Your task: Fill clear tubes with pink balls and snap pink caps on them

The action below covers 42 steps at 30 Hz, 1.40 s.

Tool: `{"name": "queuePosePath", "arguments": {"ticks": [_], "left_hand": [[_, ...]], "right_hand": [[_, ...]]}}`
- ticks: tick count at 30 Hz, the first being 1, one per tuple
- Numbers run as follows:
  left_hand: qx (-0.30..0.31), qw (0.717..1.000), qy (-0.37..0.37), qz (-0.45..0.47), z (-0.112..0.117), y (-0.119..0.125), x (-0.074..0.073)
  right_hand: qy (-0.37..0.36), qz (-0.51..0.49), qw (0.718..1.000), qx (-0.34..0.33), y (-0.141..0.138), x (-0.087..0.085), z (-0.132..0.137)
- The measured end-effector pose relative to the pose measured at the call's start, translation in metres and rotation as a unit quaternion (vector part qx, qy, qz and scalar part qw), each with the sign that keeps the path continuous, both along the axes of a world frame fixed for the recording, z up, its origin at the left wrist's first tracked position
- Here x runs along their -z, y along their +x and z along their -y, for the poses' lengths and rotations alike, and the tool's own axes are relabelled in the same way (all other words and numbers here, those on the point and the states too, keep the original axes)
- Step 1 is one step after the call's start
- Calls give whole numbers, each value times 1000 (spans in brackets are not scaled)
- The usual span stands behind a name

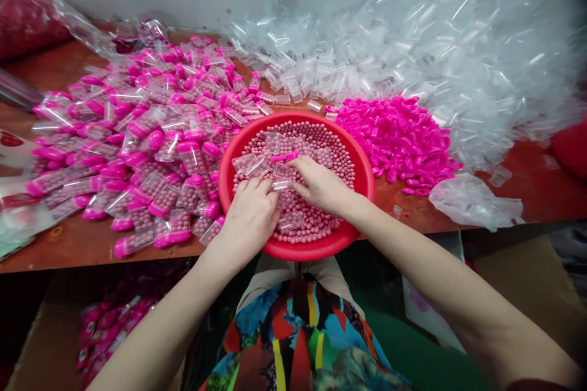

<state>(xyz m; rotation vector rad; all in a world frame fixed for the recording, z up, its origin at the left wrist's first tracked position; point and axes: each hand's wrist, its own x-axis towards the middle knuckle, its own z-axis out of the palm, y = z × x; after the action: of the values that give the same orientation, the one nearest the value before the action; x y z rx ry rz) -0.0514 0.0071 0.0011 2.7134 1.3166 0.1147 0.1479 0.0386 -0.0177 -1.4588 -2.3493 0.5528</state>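
Observation:
A red plastic basin full of small pink beads stands at the table's front edge. Both my hands are over it. My left hand, fingers curled, pinches a small clear plastic container at the basin's middle. My right hand reaches in from the right, its fingertips closed on a bright pink plastic cap just above that container. Other clear containers lie on the beads beside my left fingers. Parts of the grips are hidden by my fingers.
Left of the basin spreads a heap of bead-filled, pink-capped containers. At right lie a pile of loose pink caps, a crumpled plastic bag and a large mound of clear containers. Below the table, a carton holds pink items.

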Motion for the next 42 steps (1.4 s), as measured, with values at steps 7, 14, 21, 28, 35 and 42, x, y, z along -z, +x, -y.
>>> {"name": "queuePosePath", "arguments": {"ticks": [7, 14, 21, 28, 35, 42], "left_hand": [[-11, 996, -25, 85, -2, -7, 8], [-30, 995, -32, 89, -9, 0, 11], [-9, 999, -27, 36, -3, -1, 10], [16, 999, -25, 32, -4, -3, 6], [27, 999, -32, 18, -4, -3, 4], [38, 998, -46, 20, -6, -4, 3]], "right_hand": [[-17, 18, 999, 36, -16, 7, -12], [36, 83, 994, -62, -5, 5, -4], [4, 273, 961, -48, -11, -9, 10], [-30, 253, 965, -65, 7, -12, 26], [-41, 313, 944, -94, 21, -7, 31], [-74, 333, 937, -78, 17, -14, 31]]}}
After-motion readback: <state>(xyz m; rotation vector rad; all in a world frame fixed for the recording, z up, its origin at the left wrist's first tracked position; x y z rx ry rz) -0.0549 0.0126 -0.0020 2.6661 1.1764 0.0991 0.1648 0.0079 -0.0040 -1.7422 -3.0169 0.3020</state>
